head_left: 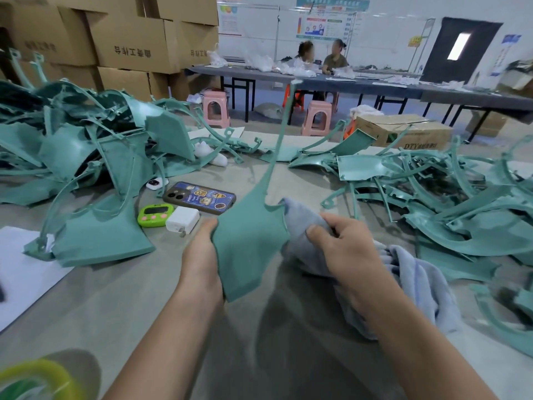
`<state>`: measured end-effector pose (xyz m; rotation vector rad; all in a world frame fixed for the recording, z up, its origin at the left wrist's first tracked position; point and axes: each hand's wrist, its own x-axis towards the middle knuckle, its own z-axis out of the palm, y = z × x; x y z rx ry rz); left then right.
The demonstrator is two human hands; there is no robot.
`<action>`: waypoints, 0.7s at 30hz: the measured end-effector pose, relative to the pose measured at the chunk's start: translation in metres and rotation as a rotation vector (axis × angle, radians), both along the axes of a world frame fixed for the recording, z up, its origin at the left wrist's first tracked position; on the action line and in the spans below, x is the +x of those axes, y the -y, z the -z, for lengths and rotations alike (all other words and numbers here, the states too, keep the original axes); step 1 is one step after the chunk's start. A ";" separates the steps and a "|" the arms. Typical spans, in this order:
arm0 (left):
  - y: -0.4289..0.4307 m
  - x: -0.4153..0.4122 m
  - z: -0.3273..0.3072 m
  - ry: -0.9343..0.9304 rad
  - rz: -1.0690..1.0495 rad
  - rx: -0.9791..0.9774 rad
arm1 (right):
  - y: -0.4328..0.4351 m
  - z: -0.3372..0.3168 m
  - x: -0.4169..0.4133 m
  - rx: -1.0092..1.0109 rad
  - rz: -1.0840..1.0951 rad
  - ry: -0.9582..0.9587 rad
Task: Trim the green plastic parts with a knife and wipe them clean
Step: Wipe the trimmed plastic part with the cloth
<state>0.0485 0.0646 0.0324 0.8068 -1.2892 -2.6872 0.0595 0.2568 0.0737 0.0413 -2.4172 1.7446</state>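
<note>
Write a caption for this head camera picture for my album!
Left hand holds a green plastic part while the right hand grips a blue cloth beside it.

Bare grey table (253, 356) lane runs up the middle, near edge to far edge. Walled on both sides by the left pile of green parts (86, 151) and the right pile of green parts (450, 215). On its left side the phone (199, 197), green timer (155, 215) and white charger (182, 220) narrow the lane. Mid-lane blocked: left hand (202, 255) gripping held green part (251, 243), right hand (349, 243) bunching blue cloth (415, 278). Open surface at near edge between forearms. White paper (26, 272) flat at left edge; blurry yellow-green roll (37, 379) at near-left corner.
</note>
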 end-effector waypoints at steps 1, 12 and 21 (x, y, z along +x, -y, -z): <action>-0.003 0.000 0.001 -0.018 0.076 -0.043 | 0.006 -0.001 0.001 -0.287 -0.024 0.109; -0.036 0.008 0.009 -0.257 0.171 -0.271 | 0.045 0.031 0.023 -0.534 -0.270 0.139; -0.062 0.045 0.005 -0.336 -0.137 1.133 | 0.047 0.048 0.047 0.122 -0.402 -0.405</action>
